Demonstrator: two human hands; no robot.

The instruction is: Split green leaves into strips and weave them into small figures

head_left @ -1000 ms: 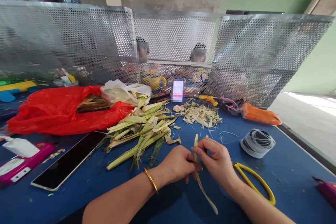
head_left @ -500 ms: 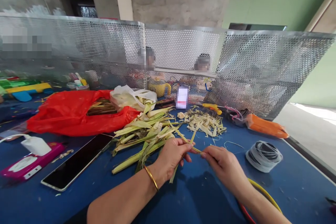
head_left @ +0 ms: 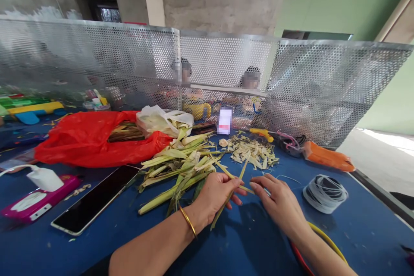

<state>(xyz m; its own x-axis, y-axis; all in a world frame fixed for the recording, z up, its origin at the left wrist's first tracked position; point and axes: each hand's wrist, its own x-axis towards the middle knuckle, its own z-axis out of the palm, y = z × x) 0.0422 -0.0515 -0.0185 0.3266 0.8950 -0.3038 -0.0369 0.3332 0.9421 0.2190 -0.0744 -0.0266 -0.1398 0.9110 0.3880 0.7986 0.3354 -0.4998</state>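
My left hand (head_left: pixel 215 194) is closed round thin green-yellow leaf strips (head_left: pixel 230 181) that cross in front of it over the blue table (head_left: pixel 246 250). My right hand (head_left: pixel 280 200) lies just to the right, fingers loosely stretched, fingertips touching the end of one strip. A gold bangle (head_left: pixel 188 221) sits on my left wrist. Behind my left hand lies a pile of green stalks and leaves (head_left: pixel 181 161).
A red plastic bag (head_left: pixel 87 138) and a white bag (head_left: pixel 163 120) lie at the back left. A tablet (head_left: pixel 93 198), a pink case (head_left: pixel 35 202), leaf scraps (head_left: pixel 250 151), a coil of cord (head_left: pixel 325 192), an orange tool (head_left: pixel 326 157) and a yellow loop (head_left: pixel 326 239) surround me. Two people sit behind a perforated metal screen (head_left: pixel 323 82).
A second ago both hands pinched one upright strip. The left now holds crossed strips lower and flatter; the right has loosened its pinch and opened. The camera tilted upward.
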